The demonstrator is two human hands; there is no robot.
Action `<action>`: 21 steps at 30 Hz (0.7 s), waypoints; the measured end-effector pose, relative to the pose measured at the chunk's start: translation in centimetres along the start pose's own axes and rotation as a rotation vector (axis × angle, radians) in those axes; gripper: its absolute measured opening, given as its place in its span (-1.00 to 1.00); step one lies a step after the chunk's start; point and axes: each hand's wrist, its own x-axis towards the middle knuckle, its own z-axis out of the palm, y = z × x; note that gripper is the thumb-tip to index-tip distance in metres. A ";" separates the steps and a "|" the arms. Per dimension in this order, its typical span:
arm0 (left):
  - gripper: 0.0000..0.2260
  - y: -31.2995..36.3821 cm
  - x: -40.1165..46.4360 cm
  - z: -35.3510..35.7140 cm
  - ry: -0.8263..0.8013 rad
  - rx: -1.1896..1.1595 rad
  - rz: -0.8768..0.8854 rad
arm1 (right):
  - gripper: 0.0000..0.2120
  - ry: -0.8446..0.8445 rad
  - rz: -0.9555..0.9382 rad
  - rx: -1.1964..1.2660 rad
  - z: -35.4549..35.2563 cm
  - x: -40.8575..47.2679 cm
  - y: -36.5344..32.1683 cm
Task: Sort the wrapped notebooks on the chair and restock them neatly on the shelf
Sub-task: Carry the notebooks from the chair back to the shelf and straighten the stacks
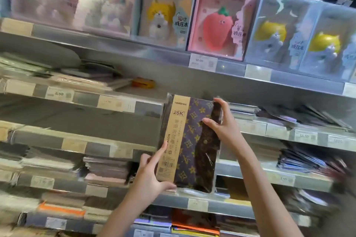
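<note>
A wrapped notebook (pixel 194 146) with a dark brown monogram cover and a tan paper band marked 25K is held upright in front of the shelves. My left hand (pixel 149 175) grips its lower left corner, thumb under the bottom edge and index finger lying along the band. My right hand (pixel 221 123) grips its upper right edge, fingers over the top and thumb on the front. The chair is not in view.
Grey shelves (pixel 115 140) with price tags hold flat stacks of notebooks (pixel 106 167) at left and right. The top shelf carries boxed toy notebooks (pixel 217 21) with cats and a strawberry. A small orange box (pixel 143 82) lies on the second shelf.
</note>
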 end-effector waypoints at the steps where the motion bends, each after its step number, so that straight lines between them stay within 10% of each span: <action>1: -0.04 0.6 0.9 -0.5 0.009 -0.006 0.008 | -0.39 0.011 -0.005 0.006 -0.3 1.0 -0.4; 21: -0.42 5.5 7.3 -5.3 0.394 -0.169 0.274 | -0.66 -0.031 0.082 0.068 0.0 9.3 0.6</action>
